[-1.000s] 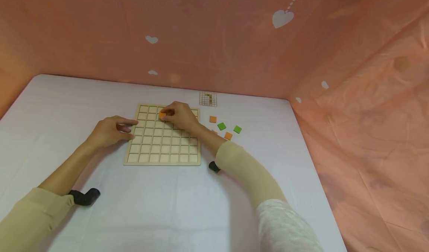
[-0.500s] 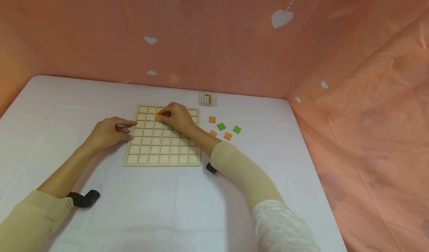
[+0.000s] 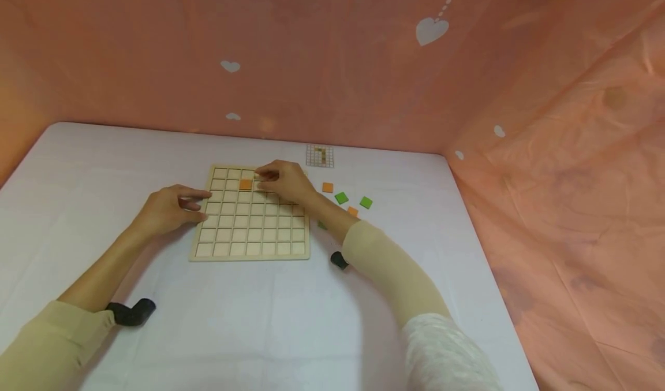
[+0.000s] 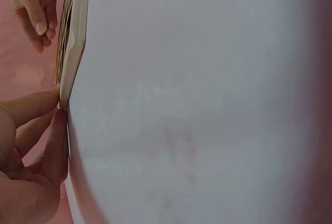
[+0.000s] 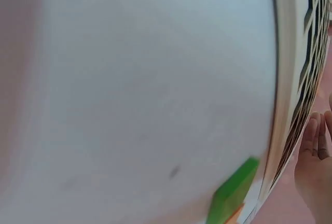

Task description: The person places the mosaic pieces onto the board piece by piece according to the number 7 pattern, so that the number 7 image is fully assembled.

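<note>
A square wooden grid board (image 3: 254, 234) lies on the white table in the head view. One orange square tile (image 3: 246, 184) sits in a cell of its second row from the back, left of the middle. Just right of that tile, my right hand (image 3: 291, 183) hovers over the board, thumb and fingers slightly apart with nothing visible between them. My left hand (image 3: 166, 209) touches the board's left edge with its fingertips and thumb. The left wrist view shows those fingers (image 4: 54, 146) against the board's edge (image 4: 78, 32).
Right of the board lie loose tiles: an orange tile (image 3: 328, 187), green tiles (image 3: 341, 198) and another orange tile (image 3: 352, 212), some partly hidden by my right forearm. A small pattern card (image 3: 320, 156) lies behind them. A peach curtain (image 3: 332, 62) hangs behind the table.
My right hand let go of the orange tile, which now lies in the board, and moved slightly right. My left hand stayed at the board's edge.
</note>
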Demonstrator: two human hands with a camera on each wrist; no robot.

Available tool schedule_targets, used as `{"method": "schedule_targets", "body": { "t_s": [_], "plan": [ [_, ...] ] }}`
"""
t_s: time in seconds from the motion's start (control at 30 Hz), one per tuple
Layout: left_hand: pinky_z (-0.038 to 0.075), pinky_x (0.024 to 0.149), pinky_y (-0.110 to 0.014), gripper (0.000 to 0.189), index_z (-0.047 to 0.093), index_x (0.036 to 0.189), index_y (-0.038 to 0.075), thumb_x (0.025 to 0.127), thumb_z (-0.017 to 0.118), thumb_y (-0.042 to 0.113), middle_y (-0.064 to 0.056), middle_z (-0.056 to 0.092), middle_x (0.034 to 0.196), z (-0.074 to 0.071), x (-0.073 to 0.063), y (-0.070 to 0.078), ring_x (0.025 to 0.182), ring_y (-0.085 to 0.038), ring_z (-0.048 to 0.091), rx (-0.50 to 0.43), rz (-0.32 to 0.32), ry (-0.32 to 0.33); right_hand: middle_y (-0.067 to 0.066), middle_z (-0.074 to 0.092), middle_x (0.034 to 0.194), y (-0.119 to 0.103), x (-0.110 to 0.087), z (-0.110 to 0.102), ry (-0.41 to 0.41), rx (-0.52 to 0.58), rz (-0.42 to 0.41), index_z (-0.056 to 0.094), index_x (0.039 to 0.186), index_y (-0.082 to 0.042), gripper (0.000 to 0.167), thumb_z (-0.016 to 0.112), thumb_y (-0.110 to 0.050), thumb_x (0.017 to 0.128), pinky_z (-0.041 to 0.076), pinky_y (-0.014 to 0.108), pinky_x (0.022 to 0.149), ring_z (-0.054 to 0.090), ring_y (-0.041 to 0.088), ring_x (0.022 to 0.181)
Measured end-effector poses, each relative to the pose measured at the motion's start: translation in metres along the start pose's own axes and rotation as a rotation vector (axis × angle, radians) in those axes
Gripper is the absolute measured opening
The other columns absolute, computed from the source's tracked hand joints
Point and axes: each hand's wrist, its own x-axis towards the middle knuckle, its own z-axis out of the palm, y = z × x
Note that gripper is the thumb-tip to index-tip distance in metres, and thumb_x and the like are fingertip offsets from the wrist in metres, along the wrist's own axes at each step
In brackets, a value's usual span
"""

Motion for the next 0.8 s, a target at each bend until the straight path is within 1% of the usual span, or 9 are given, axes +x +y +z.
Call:
{"method": "schedule_targets", "body": {
  "t_s": [0.13, 0.27, 0.37, 0.47, 0.6, 0.67, 0.8],
  "plan": [
    [0.044, 0.089, -0.05, 0.05, 0.065, 0.13, 0.004, 0.084, 0.079, 0.017, -0.019, 0.065, 0.11, 0.0, 0.0, -0.001, 0.106, -0.037, 0.062, 0.0, -0.006, 0.001, -0.002, 0.069, 0.106, 0.004, -0.009, -0.009, 0.015, 0.011, 0.017, 0.072, 0.12, -0.01, 0.032, 0.076, -0.02, 0.09, 0.05, 0.017, 0.081, 0.064, 0.007, 0.092],
    [0.044, 0.09, -0.052, 0.05, 0.065, 0.13, 0.004, 0.084, 0.079, 0.018, -0.019, 0.065, 0.111, 0.001, 0.0, -0.003, 0.106, -0.038, 0.062, 0.003, -0.009, 0.002, -0.002, 0.07, 0.107, 0.01, -0.021, -0.017, 0.034, 0.069, 0.043, 0.072, 0.119, -0.009, 0.031, 0.076, -0.02, 0.09, 0.051, 0.018, 0.082, 0.065, 0.008, 0.094],
    [0.043, 0.09, -0.053, 0.05, 0.065, 0.13, 0.004, 0.084, 0.079, 0.017, -0.02, 0.065, 0.111, 0.001, 0.001, -0.003, 0.105, -0.037, 0.063, 0.007, -0.002, 0.008, 0.001, 0.07, 0.109, 0.014, -0.029, -0.025, 0.061, 0.109, 0.041, 0.072, 0.118, -0.006, 0.031, 0.076, -0.017, 0.09, 0.052, 0.02, 0.083, 0.066, 0.01, 0.095],
    [0.043, 0.09, -0.053, 0.049, 0.065, 0.129, 0.004, 0.084, 0.079, 0.016, -0.02, 0.065, 0.11, 0.0, 0.002, -0.003, 0.104, -0.037, 0.063, 0.008, 0.002, 0.01, 0.005, 0.07, 0.108, 0.017, -0.037, -0.033, 0.089, 0.118, 0.027, 0.072, 0.118, -0.002, 0.03, 0.075, -0.012, 0.089, 0.053, 0.021, 0.083, 0.067, 0.014, 0.096],
    [0.043, 0.09, -0.053, 0.049, 0.065, 0.129, 0.003, 0.084, 0.078, 0.016, -0.02, 0.066, 0.109, 0.0, 0.001, -0.002, 0.105, -0.037, 0.062, 0.007, -0.003, 0.004, 0.008, 0.07, 0.11, 0.022, -0.047, -0.043, 0.119, 0.132, 0.05, 0.072, 0.116, 0.0, 0.03, 0.076, -0.01, 0.089, 0.053, 0.022, 0.083, 0.068, 0.015, 0.095],
    [0.043, 0.09, -0.053, 0.05, 0.064, 0.13, 0.003, 0.084, 0.078, 0.016, -0.021, 0.064, 0.111, 0.001, 0.001, -0.001, 0.105, -0.037, 0.062, 0.008, -0.006, 0.001, 0.008, 0.07, 0.111, 0.026, -0.052, -0.047, 0.128, 0.136, 0.066, 0.072, 0.116, -0.001, 0.029, 0.076, -0.011, 0.088, 0.053, 0.022, 0.083, 0.068, 0.015, 0.095],
    [0.044, 0.089, -0.053, 0.052, 0.063, 0.131, 0.002, 0.085, 0.079, 0.018, -0.024, 0.06, 0.118, 0.001, 0.002, -0.001, 0.106, -0.038, 0.062, 0.009, -0.003, -0.01, 0.007, 0.07, 0.108, 0.032, -0.061, -0.055, 0.149, 0.119, 0.051, 0.073, 0.114, -0.001, 0.028, 0.077, -0.009, 0.087, 0.053, 0.024, 0.084, 0.068, 0.016, 0.095]
  ]
}}
